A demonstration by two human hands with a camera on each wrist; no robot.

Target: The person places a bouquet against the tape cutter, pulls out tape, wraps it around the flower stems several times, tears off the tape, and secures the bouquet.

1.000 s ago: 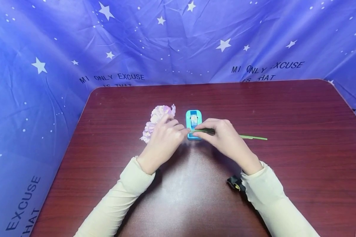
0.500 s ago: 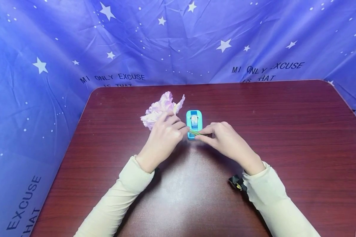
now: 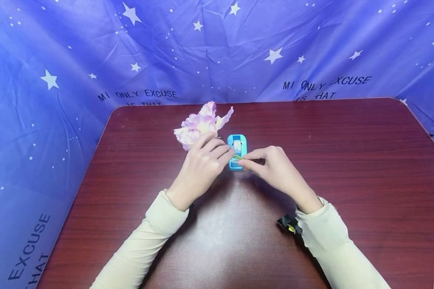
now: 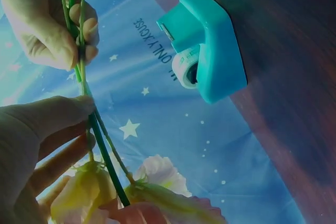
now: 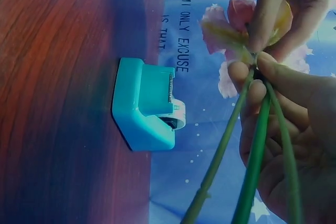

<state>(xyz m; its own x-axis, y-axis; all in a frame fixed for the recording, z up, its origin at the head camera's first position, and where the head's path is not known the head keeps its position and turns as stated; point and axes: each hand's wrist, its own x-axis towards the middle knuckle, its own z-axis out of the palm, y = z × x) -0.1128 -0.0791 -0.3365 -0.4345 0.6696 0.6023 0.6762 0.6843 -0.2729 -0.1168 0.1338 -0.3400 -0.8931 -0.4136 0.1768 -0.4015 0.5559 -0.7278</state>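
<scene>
The left hand (image 3: 199,168) grips the artificial flowers (image 3: 199,124) just under their pink and lilac blooms, fingers curled round the thin green stems (image 4: 100,140); the blooms stand up beyond its knuckles, lifted off the table (image 3: 347,160). The right hand (image 3: 275,168) meets it fingertip to fingertip and pinches the same stems a little lower down, thumb and forefinger closed on them. In the right wrist view three stems run side by side through that hand's fingers (image 5: 252,93) and on past the palm.

Directly beyond the two sets of fingertips sits a teal tape dispenser (image 3: 236,150) on the table, its roll of pale tape (image 4: 184,66) showing at one end. From the head view the fingertips overlap its near edge, so that part is hidden. A small black clip (image 3: 287,224) shows at the right wrist, beside the cream sleeve (image 3: 332,245). Behind the table hangs a blue cloth with white stars (image 3: 275,52) and printed words.
</scene>
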